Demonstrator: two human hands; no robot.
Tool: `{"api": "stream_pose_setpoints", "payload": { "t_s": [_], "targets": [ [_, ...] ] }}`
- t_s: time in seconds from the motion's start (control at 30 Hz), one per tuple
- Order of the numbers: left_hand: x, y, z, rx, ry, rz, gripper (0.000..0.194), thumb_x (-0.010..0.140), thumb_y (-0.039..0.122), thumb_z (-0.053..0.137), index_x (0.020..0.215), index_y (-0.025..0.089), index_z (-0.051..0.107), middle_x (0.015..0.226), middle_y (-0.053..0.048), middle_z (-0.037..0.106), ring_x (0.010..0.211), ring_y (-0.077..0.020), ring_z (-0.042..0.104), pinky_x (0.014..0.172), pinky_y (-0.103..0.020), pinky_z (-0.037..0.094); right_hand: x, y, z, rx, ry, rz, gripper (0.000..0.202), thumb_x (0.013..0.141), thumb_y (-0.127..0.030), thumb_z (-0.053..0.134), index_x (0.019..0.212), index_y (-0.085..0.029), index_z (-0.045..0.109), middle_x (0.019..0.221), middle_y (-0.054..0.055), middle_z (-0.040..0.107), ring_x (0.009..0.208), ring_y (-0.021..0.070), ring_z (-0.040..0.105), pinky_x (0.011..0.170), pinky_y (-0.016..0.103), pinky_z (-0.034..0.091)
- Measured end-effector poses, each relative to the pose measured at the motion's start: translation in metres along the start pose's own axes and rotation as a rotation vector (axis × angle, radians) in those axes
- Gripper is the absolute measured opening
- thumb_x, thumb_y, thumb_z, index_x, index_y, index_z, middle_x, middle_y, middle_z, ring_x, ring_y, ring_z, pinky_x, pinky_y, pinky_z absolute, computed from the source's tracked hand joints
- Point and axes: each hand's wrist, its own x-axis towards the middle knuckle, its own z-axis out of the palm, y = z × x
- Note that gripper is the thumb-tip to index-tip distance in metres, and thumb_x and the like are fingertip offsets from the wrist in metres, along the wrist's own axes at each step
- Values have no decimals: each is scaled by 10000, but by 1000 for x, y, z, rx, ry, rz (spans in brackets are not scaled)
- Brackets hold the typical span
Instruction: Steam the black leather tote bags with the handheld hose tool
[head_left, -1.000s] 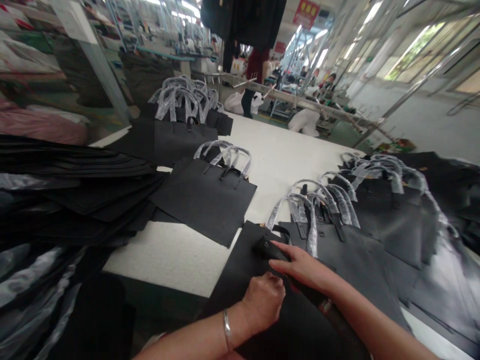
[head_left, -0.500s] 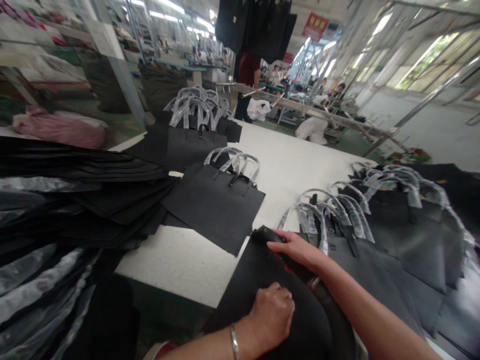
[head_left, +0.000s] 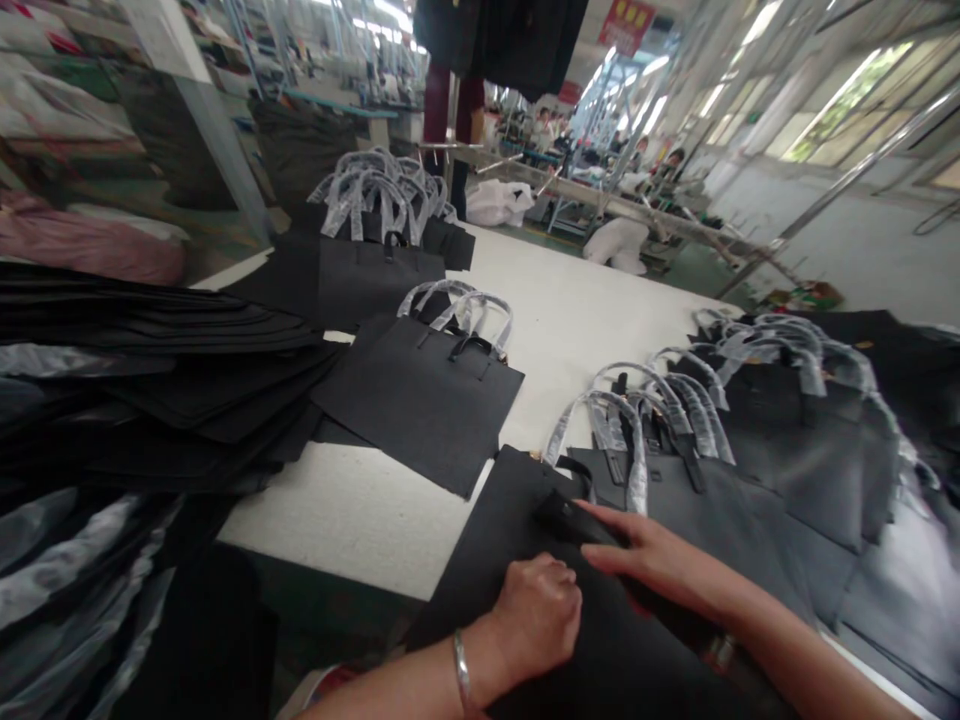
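A black tote bag lies in front of me, its handle wrapped in clear plastic. My left hand, with a bracelet at the wrist, rests on the bag with fingers curled closed. What they hold, if anything, is hidden. My right hand is closed around a long black strap-like piece. A small round stud shows near its front end, and a metal fitting sits further back by the wrist. Its front end lies over the bag's upper part, below the handle. I cannot tell its exact kind.
More black totes lie on the white table, with another pile at right. Stacked black pieces and plastic-wrapped handles fill the left. Metal rails and a person are beyond the table.
My right hand has drawn the black strap-like piece back toward me and rightward, uncovering the bag's top corner. The left hand stays on the bag. The view has shifted slightly.
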Motion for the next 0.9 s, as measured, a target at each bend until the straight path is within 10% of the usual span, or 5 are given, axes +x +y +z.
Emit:
{"api": "stream_pose_setpoints", "payload": {
  "t_s": [0.4,0.67,0.9],
  "targets": [
    [2,7,-5,-10,-33,-105,95,829,205,549,790,185,633,847,-51,674,841,-208,614,672,-303,516,44,-32,19,34,189,-243,545,853,-369,603,1378,-270,499,583,-55,551,400,108,539,379,183,391],
    [53,-46,-44,-250,301,-359,239,839,99,540,1060,172,593,1057,-49,603,775,-126,598,745,-255,507,5,-3,-22,160,366,-239,706,814,-440,640,1444,-232,401,585,-51,586,404,135,545,393,222,416],
    [120,-37,-46,123,-41,-337,345,917,444,517,890,143,683,903,-112,656,895,-248,639,816,-364,497,-8,49,-10,283,457,-162,824,787,-512,641,1480,-202,320,598,-39,602,432,159,558,428,253,430]
  ]
}}
